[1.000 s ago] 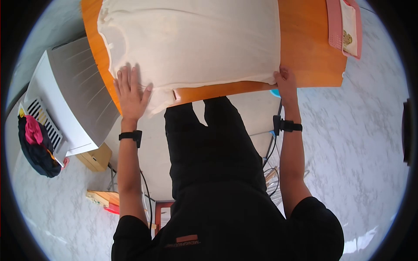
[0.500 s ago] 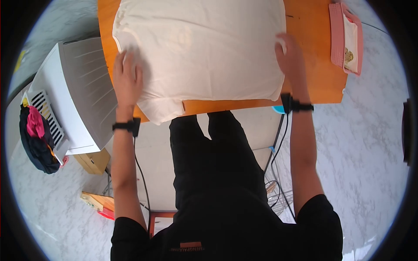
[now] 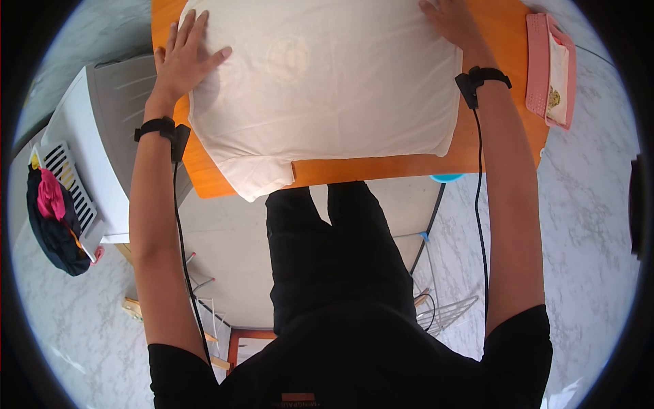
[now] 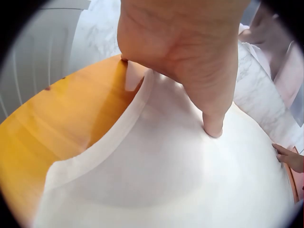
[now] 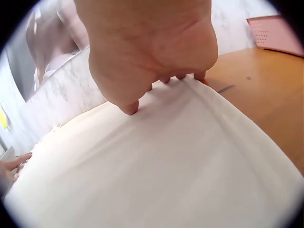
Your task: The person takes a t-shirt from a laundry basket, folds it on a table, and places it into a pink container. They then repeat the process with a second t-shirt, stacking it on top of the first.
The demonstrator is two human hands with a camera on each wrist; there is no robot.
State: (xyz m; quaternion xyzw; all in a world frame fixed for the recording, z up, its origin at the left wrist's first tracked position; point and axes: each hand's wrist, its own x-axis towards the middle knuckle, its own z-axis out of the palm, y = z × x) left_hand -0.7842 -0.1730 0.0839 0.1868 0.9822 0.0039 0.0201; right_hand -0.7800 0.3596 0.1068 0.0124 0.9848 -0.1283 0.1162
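A cream T-shirt (image 3: 327, 102) lies spread on the orange-brown wooden table (image 3: 381, 168), its neckline toward the left. A sleeve (image 3: 255, 176) hangs slightly over the near table edge. My left hand (image 3: 182, 67) rests with spread fingers at the neckline side; in the left wrist view its thumb (image 4: 213, 124) presses the cloth beside the collar band (image 4: 104, 142). The right hand (image 3: 455, 26) touches the shirt's far right side. Its fingertips (image 5: 130, 108) press down on the fabric near the edge in the right wrist view. A faint round mark shows on the cloth.
A pink basket (image 3: 538, 68) with folded cloth inside stands at the table's right end. To the left is a white cabinet (image 3: 109, 163), with a white rack (image 3: 71, 180) holding dark and pink cloth beside it. A cable runs down from each wrist camera.
Both hands have moved away from the near edge toward the far side of the shirt. The right hand has let go of the near right corner and now presses farther up.
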